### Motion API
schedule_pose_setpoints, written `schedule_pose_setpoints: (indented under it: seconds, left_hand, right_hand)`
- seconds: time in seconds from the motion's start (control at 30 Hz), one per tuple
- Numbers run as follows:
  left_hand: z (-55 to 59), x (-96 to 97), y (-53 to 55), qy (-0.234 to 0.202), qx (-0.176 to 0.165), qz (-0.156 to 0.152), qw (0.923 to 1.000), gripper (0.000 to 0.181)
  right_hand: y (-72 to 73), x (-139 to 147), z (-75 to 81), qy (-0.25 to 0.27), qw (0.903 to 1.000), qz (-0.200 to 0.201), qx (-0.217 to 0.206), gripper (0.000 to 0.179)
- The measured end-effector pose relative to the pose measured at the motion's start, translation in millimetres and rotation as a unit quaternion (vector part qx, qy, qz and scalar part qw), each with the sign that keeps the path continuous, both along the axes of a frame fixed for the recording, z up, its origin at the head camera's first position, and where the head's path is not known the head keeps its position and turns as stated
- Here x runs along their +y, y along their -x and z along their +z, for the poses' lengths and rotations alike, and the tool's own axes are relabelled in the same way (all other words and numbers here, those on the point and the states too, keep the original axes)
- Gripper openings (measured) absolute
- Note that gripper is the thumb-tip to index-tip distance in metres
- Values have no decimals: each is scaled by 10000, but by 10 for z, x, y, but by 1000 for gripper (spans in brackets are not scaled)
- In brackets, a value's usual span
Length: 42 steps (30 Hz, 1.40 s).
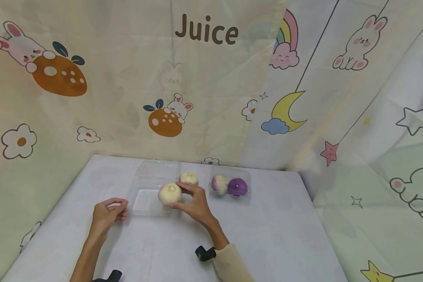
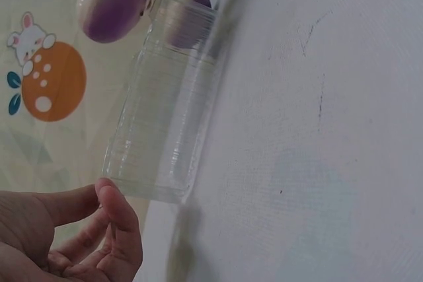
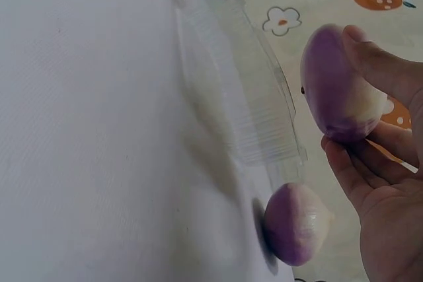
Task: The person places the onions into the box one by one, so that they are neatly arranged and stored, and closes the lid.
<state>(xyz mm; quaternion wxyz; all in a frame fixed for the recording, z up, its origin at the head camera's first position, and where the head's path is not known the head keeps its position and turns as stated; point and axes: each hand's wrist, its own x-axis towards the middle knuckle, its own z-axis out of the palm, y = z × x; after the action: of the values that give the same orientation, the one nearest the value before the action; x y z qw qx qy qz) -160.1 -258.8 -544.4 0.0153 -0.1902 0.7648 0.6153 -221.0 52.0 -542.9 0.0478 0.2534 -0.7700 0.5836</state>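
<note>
Pale fabric printed with rabbits, orange fruit, flowers and the word "Juice" (image 1: 206, 29) hangs behind and beside the white table (image 1: 275, 227) I am watching over the feed. On the table, to the left of its middle, I have a clear clamshell container (image 1: 149, 201) lying open, its lid (image 1: 159, 169) folded back toward the backdrop.

With the right hand (image 1: 196, 203), I have hold of a cream-and-purple turnip (image 1: 170, 194), thumb on one side and fingers on the other, spread about as wide as the turnip itself. From the head camera it appears over the right part of the container; the wrist views show it raised clear of the table. With the left hand (image 1: 107, 215), I pinch the container's near left rim between thumb and forefinger, the tips almost meeting, the other fingers loosely bent.

Just beyond the held turnip, a second turnip (image 1: 188, 178) rests on the table beside the container's right end. Farther right, well apart from the left hand, I see a clear plastic box (image 1: 246, 171) holding two more: a paler turnip (image 1: 218, 185) and, right next to it, one showing mostly purple (image 1: 237, 187). A beige sleeve (image 1: 232, 263) covers the right forearm.
</note>
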Motion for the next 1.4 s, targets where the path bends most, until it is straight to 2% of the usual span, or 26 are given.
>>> schedule_pose_setpoints:
  seconds: [0.37, 0.67, 0.87, 1.2, 1.4]
  left_hand:
    - [-10, -12, 12, 25, 46, -28, 10000, 40]
    - [-3, 5, -19, 11, 58, 19, 10000, 39]
    - [-2, 7, -19, 8, 58, 34, 10000, 39]
    - [-6, 6, -16, 44, 78, 45, 10000, 38]
    - [-2, 11, -11, 59, 62, 38, 10000, 39]
  right_hand:
    - [17, -77, 42, -89, 9997, 202, -40, 69]
    - [12, -176, 27, -61, 9992, 370, -160, 69]
    - [13, -239, 54, -239, 9986, 476, -49, 70]
    - [116, -341, 122, -515, 9968, 603, 12, 73]
    - [137, -402, 100, -433, 9965, 705, -96, 73]
